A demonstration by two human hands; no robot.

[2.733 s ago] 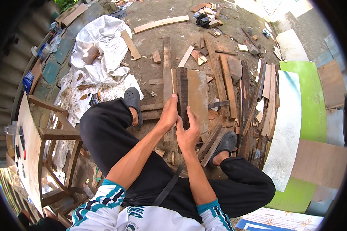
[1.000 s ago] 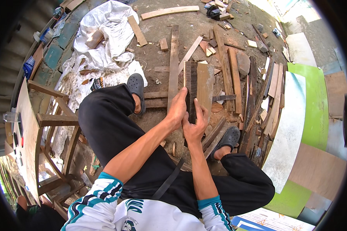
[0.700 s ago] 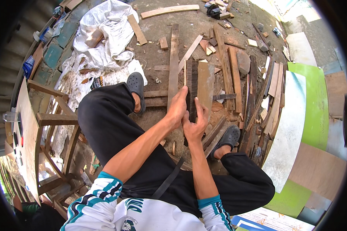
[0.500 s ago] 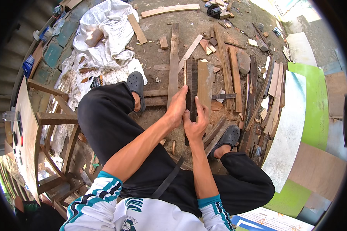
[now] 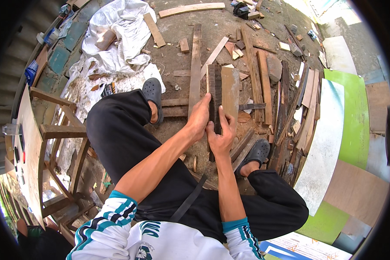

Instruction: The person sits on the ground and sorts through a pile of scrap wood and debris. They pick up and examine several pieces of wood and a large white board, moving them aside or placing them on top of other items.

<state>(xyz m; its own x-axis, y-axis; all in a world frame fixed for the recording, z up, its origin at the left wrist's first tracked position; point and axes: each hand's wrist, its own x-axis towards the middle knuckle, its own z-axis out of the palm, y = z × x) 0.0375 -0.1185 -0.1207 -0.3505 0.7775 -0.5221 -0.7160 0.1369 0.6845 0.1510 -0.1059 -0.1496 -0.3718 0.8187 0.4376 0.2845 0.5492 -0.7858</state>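
Observation:
In front of me, at the middle of the view, I hold a dark brown wooden strip (image 5: 215, 84) upright-looking, its long side running away from me. My left hand (image 5: 199, 115) is closed on its left edge, thumb along the side. Around its lower right part my right hand (image 5: 222, 133) is closed, thumb against the strip and index finger pointing up. A lighter tan board (image 5: 230, 89) lies along the strip's right side, by the right fingertips; whether it is held too I cannot tell.
Wood planks and offcuts (image 5: 250, 71) litter the ground ahead and right. A white sack (image 5: 117, 39) lies at far left, with a wooden frame with a panel (image 5: 63, 132) nearer left. Green and white sheets (image 5: 323, 138) lie at right. My shoes (image 5: 152, 93) flank the work.
The dark strip has tilted and shifted very slightly away from me, with both hands moving along with it. Their grip looks the same.

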